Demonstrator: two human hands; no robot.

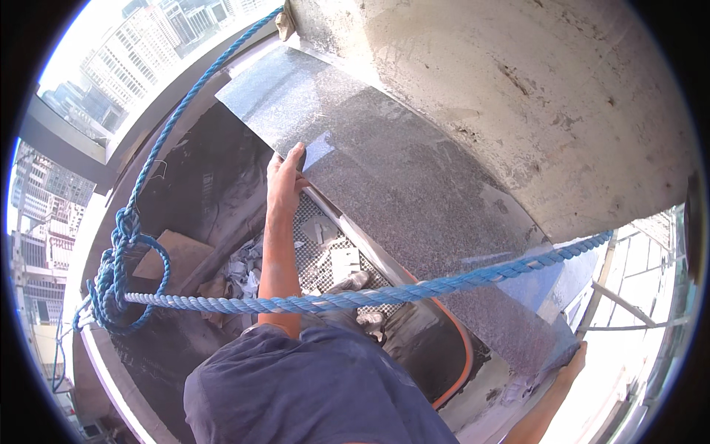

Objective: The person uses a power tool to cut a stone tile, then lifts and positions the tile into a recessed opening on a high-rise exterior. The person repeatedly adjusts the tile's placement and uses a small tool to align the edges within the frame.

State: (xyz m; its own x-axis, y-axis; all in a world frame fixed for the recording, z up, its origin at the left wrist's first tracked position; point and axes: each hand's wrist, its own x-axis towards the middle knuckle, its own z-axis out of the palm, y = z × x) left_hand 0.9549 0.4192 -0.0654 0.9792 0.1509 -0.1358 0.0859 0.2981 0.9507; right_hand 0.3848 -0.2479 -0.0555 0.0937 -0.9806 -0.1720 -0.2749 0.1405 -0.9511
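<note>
A long, flat grey speckled panel (414,177) stretches diagonally from the far left to the near right, in front of a concrete surface. My left hand (285,176) grips its near long edge, thumb on top and fingers curled out of sight underneath. At the panel's near right end, my right hand (575,362) holds the corner; bright light washes out part of those fingers. Pale and bluish patches show on the panel's face. A taut blue rope (355,297) crosses in front of the panel and over my left forearm.
At left hangs a large knot (118,274) in the blue rope. Scraps and paper (244,270) lie around my feet on a perforated floor (318,274). An orange hose or edging (466,340) curves at right. A stained concrete wall (532,96) rises beyond; city buildings (133,55) stand far below.
</note>
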